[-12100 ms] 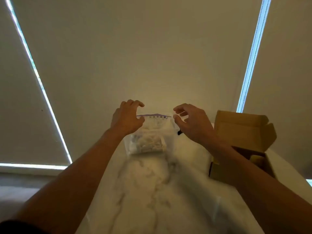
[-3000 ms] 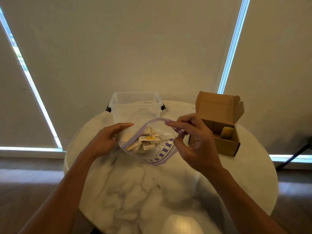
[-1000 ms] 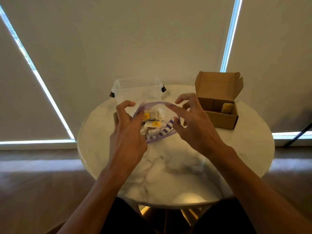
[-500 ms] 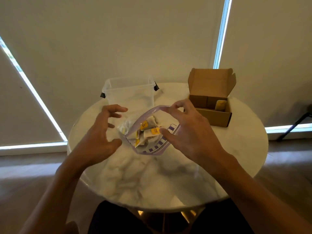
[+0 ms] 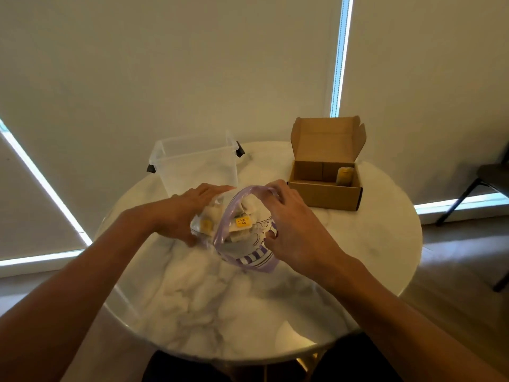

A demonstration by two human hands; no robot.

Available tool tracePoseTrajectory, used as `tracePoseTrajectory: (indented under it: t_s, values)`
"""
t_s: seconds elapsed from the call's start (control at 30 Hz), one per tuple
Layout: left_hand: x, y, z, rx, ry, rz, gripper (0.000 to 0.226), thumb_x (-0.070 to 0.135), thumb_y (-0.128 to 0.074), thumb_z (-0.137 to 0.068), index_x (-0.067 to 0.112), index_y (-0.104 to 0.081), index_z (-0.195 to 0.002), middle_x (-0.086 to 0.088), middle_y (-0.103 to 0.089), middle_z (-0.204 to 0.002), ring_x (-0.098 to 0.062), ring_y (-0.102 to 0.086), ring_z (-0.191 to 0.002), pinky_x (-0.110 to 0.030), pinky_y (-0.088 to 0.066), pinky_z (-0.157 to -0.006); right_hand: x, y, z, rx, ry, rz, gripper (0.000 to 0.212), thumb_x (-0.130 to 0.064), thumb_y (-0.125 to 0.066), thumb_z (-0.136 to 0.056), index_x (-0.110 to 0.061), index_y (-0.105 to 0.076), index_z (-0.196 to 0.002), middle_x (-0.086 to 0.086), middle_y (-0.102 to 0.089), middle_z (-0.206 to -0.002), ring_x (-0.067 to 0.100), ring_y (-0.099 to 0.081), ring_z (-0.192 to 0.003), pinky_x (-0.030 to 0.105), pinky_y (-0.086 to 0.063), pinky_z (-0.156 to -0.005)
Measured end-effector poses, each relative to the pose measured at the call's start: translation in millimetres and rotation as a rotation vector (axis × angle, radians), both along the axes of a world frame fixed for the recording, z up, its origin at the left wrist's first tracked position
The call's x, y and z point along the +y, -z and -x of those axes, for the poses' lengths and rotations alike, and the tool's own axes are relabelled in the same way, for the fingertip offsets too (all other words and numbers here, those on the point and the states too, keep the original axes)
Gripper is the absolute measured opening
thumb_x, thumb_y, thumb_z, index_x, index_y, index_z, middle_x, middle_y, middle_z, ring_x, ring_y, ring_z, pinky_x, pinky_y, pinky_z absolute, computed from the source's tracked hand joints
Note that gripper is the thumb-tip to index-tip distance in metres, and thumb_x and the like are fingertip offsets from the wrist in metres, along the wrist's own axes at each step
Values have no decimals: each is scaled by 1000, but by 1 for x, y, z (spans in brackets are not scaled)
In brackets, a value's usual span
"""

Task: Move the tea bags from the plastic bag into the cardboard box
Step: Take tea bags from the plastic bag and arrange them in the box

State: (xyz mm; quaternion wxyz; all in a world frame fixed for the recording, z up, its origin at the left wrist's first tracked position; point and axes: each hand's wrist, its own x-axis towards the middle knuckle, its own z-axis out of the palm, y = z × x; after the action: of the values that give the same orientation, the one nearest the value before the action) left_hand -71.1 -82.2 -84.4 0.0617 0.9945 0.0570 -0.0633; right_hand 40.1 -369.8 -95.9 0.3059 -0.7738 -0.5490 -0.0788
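Note:
A clear plastic bag (image 5: pixel 249 256) with a purple zip rim lies open on the round marble table (image 5: pixel 358 257). Several tea bags (image 5: pixel 242 223) with yellow tags show inside it. My left hand (image 5: pixel 184 213) holds the bag's left side, fingers stretched over its top. My right hand (image 5: pixel 294 232) grips the purple rim at the mouth, thumb low and fingers on the upper edge. An open cardboard box (image 5: pixel 326 193) stands to the right behind the bag, lid up, with one yellowish tea bag (image 5: pixel 344 176) upright inside.
A clear plastic tub (image 5: pixel 197 164) with black latches stands right behind the bag at the table's back. A dark chair (image 5: pixel 493 177) stands on the wooden floor at far right. Blinds cover the windows behind.
My left hand has moved in from the left and taken hold of the bag's side. My right hand stays on the rim, and the mouth is spread wider.

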Motion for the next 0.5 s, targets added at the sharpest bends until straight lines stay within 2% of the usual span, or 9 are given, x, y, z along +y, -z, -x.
tracePoseTrajectory:
  t_s: [0.1,0.17,0.23,0.33,0.4,0.43,0.5]
  values:
    - [2,3,1,-116,10,23,147,41,-106,-64,69,0,-161,13,-26,-160,-19,-32,-147,-52,-44,-123,-1,2,4,-9,-30,-128,81,-9,-84,-84,-27,-45,-153,-6,-40,-148,16,-43,-130,28,-53,-102]
    - [3,9,5,-206,-8,85,138,45,-106,-67,67,-10,-163,15,-29,-153,-17,-35,-144,-51,-47,-120,-1,3,9,-11,-48,-185,76,-9,-84,-85,-24,-49,-150,-4,-43,-147,15,-44,-130,24,-50,-101]
    - [5,8,13,-272,-16,93,134,34,-106,-69,69,-16,-162,17,-29,-146,-20,-40,-141,-49,-51,-115,0,4,10,-2,-53,-185,77,-7,-83,-85,-23,-48,-152,-4,-44,-148,15,-43,-130,25,-51,-102]
    - [13,-9,28,-454,6,-6,125,17,-106,-67,47,-36,-166,7,-32,-146,-28,-42,-137,-53,-53,-111,2,7,4,1,-42,-240,79,-6,-85,-83,-21,-49,-151,-1,-46,-149,18,-47,-131,28,-54,-103]
    - [18,-18,35,-529,-9,-98,126,12,-105,-63,38,-38,-167,1,-33,-147,-31,-41,-134,-53,-52,-107,4,12,-2,-19,-25,-301,80,-5,-88,-82,-20,-49,-150,1,-47,-150,20,-50,-133,21,-51,-101]
    - [20,-18,36,-504,-6,-136,129,9,-103,-62,38,-35,-168,-2,-34,-147,-32,-41,-133,-54,-55,-103,6,17,-3,-12,-16,-304,81,-3,-87,-81,-19,-48,-151,1,-45,-151,21,-50,-133,21,-52,-100]
    - [21,-8,39,-395,0,-164,131,5,-101,-64,44,-30,-167,0,-33,-147,-28,-43,-132,-56,-62,-92,8,25,-1,53,-20,-256,84,2,-83,-83,-20,-45,-154,-1,-38,-154,24,-50,-135,29,-60,-97]
